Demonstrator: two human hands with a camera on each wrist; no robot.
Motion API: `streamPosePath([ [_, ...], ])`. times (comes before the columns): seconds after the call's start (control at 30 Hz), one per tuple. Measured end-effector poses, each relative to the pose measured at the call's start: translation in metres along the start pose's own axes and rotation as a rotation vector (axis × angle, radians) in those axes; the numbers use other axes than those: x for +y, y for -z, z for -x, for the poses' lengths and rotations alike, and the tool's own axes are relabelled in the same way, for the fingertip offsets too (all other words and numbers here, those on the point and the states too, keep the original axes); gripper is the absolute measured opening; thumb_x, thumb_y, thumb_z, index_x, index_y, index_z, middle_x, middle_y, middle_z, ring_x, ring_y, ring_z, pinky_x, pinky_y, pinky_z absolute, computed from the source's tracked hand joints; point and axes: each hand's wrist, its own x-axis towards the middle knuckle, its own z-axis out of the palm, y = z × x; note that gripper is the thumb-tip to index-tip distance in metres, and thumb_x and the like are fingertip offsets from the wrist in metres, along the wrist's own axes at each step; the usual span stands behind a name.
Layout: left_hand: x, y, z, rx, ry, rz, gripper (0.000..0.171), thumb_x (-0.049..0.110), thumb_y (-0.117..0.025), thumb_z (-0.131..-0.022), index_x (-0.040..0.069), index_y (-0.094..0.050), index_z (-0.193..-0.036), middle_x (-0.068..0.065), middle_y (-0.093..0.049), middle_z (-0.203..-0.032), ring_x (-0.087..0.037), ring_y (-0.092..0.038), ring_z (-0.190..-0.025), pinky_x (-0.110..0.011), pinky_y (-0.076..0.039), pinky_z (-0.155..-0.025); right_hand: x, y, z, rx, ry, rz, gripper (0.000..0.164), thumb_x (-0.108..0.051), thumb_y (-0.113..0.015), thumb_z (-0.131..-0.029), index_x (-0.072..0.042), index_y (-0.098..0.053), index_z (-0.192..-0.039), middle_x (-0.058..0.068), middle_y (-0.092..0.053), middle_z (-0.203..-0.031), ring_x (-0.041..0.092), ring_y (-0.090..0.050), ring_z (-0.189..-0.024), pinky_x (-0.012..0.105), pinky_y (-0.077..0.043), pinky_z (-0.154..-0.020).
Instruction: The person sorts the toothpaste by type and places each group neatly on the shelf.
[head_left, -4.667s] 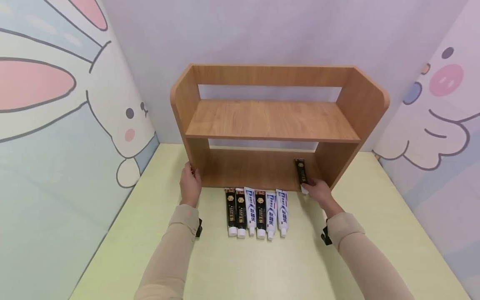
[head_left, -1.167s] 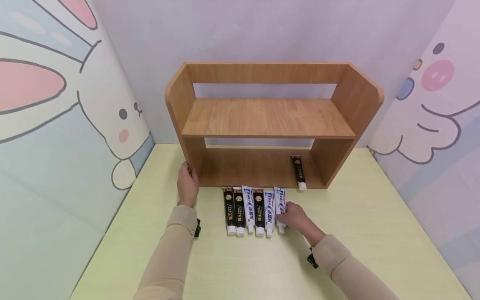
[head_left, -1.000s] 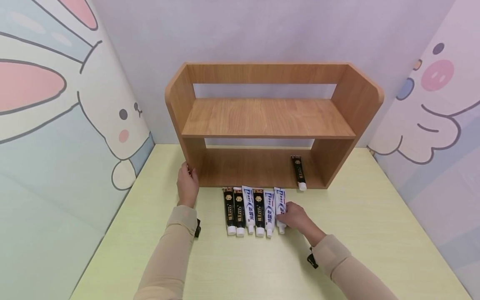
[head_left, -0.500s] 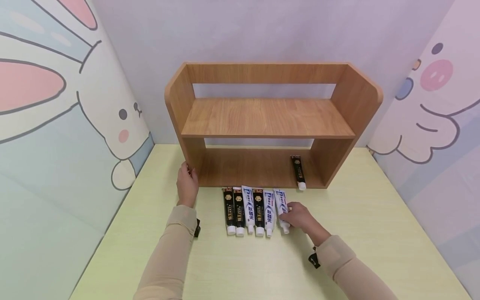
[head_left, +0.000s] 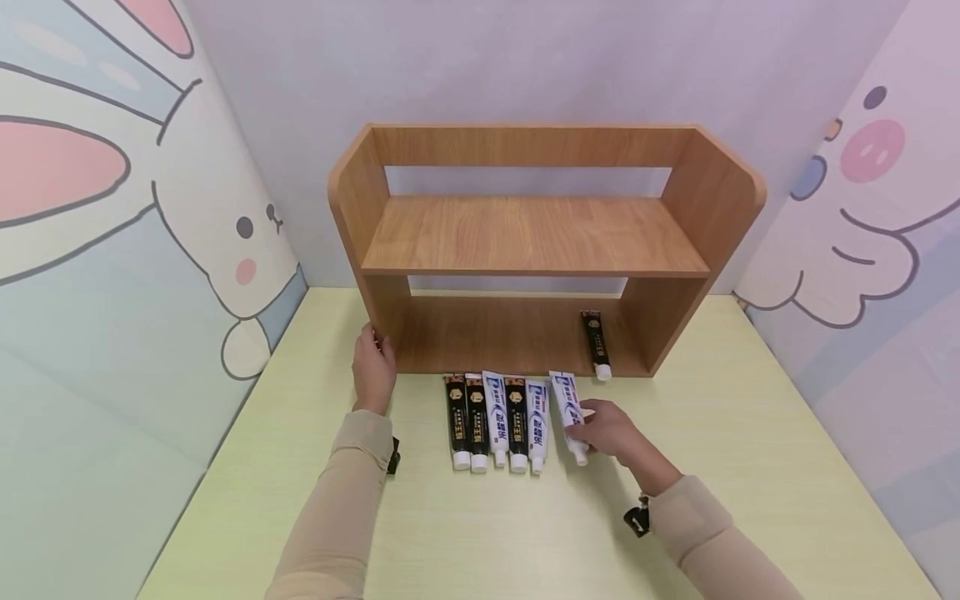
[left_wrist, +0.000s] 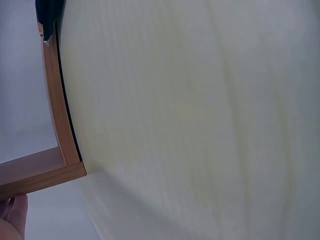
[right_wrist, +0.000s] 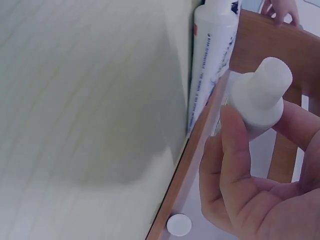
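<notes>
Between the thumb and fingers of my right hand (head_left: 615, 433) is a white-and-blue toothpaste tube (head_left: 567, 400), its cap end towards me and its flat end close to the shelf's front edge. In the right wrist view, the fingers (right_wrist: 235, 150) pinch this tube near its white cap (right_wrist: 272, 77). My left hand (head_left: 373, 371) grips the left side panel of the wooden shelf unit (head_left: 536, 237). Left of the held tube lie three black toothpaste tubes (head_left: 477, 425) and two white ones (head_left: 537, 425), side by side on the table. One black tube (head_left: 595, 342) lies on the lower shelf at the right.
The pale yellow-green table (head_left: 480, 533) stretches in front of and beside the shelf unit. Its upper shelf board (head_left: 536, 233) bears nothing. Cartoon-printed walls (head_left: 97, 375) stand on both sides, with a plain lilac wall (head_left: 525, 67) behind.
The right hand has let go of the black tube on the lower shelf, then taken the rightmost white tube and drawn it right, away from the row. The left hand has stayed on the shelf unit.
</notes>
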Motion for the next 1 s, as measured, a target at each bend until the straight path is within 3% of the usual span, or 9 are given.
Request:
streamPosePath([
  [0.47, -0.001, -0.001, 0.0, 0.015, -0.017, 0.009, 0.035, 0.01, -0.052, -0.101, 0.0, -0.043, -0.133, -0.021, -0.053, -0.116, -0.037, -0.057, -0.106, -0.049, -0.051, -0.089, -0.018, 0.015, 0.022, 0.019, 0.098, -0.051, 0.064, -0.009, -0.073, -0.086, 0.01, -0.041, -0.139, 0.021, -0.059, -0.102, 0.025, -0.061, -0.078, 0.04, -0.058, -0.066],
  [1.0, -0.001, -0.001, 0.0, 0.013, -0.012, 0.009, 0.035, 0.01, -0.052, -0.102, 0.0, -0.042, -0.134, -0.021, -0.053, -0.116, -0.037, -0.057, -0.106, -0.049, -0.05, -0.091, -0.04, 0.038, 0.048, 0.036, 0.192, -0.043, 0.065, -0.013, -0.074, -0.087, 0.007, -0.041, -0.141, 0.023, -0.056, -0.11, 0.027, -0.06, -0.084, 0.04, -0.058, -0.069],
])
